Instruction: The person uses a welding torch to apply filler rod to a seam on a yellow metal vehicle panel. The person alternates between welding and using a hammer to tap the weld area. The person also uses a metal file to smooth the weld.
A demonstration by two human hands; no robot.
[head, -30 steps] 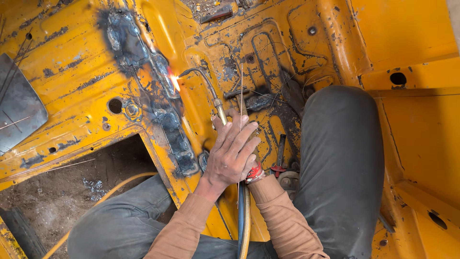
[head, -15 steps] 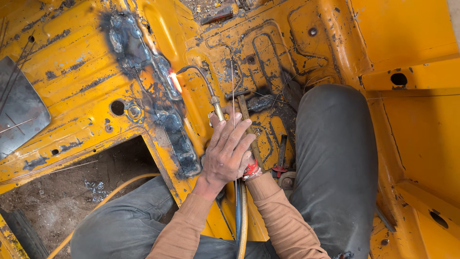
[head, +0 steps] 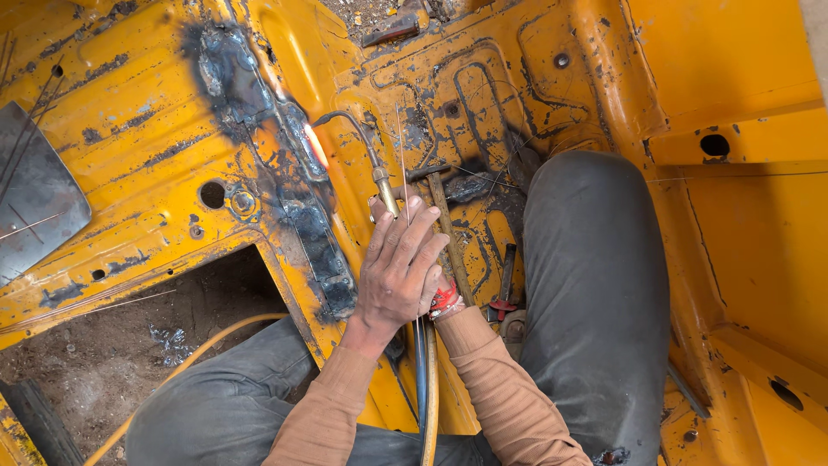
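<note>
Torch first: its bent metal neck runs from the brass fitting at the fingertips up to a small orange flame that plays on the blackened seam of the yellow metal floor. The left hand lies over the right hand, fingers laid long and together over the handle; only a red-banded edge of the right hand shows under it, so how its fingers sit cannot be told. A thin wire rod rises upright from between the hands, just right of the torch neck.

The flame sits near the hands, and the hoses run down between the grey trouser legs, close to cloth and sleeve; a slip of the stacked grip could likely swing the flame onto fabric or hose. Held too long on one spot, the heat may burn through the thin, already scorched sheet beside the open hole in the floor. A hammer lies just beside the hands and could be knocked. Loose rods lie over the hole's edge.
</note>
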